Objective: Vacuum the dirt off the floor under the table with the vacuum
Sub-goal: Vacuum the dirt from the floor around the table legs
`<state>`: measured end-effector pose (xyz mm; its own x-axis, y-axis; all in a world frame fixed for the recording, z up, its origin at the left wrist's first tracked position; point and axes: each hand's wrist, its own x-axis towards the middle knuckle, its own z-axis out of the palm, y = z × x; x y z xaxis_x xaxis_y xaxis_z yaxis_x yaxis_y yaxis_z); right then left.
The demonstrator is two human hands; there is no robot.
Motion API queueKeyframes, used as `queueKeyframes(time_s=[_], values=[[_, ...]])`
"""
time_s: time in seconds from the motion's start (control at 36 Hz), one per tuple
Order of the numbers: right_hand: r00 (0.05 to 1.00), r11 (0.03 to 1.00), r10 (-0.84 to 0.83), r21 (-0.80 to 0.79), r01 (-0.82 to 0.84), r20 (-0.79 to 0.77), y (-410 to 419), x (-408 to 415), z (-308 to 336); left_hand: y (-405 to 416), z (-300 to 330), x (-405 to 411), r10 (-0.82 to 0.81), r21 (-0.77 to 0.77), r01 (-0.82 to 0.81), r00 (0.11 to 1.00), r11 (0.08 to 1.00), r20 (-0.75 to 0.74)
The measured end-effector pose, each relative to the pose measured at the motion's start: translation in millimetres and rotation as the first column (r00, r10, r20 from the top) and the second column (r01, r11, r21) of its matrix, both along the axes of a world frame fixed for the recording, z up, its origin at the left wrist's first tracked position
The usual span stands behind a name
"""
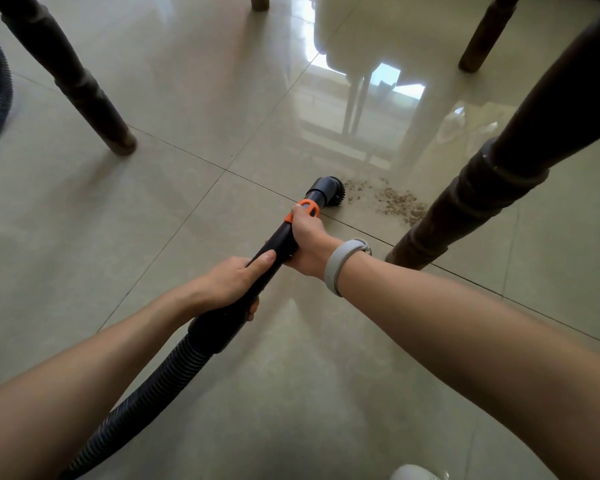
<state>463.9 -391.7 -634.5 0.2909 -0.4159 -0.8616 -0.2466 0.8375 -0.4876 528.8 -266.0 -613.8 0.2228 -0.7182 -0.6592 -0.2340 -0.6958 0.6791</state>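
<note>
The right hand [307,242] has its fingers wrapped around the black wand [284,237] just behind the orange collar [307,207]; the left hand [231,280] clamps it lower, near the ribbed hose [160,382]. The wand looks stiff and light, the hose flexible. Its long axis runs up and right, the brush nozzle [329,190] touching the dirt [392,200] beside a table leg [465,199]

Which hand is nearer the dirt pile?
Right. The right hand grips the wand just behind the brush head, beside the dirt pile; the left hand holds farther back, near the hose.
</note>
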Motion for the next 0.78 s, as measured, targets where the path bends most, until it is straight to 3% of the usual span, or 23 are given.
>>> queueKeyframes(time_s=[0.42,0.56,0.78], values=[[0.996,0.997,-0.059,-0.059,0.054,-0.072,-9,-16,-8,-11,0,-16,-0.083,-0.013,0.083,0.996,0.996,-0.015],[0.997,0.994,-0.061,-0.096,0.057,-0.042,-14,-12,-9,-14,-1,-18,-0.007,-0.038,0.006,0.999,0.999,-0.035],[0.995,0.985,0.094,-0.150,-0.088,0.036,-15,16,6,-9,-4,-2,0.134,-0.075,-0.132,0.991,0.988,0.011]])
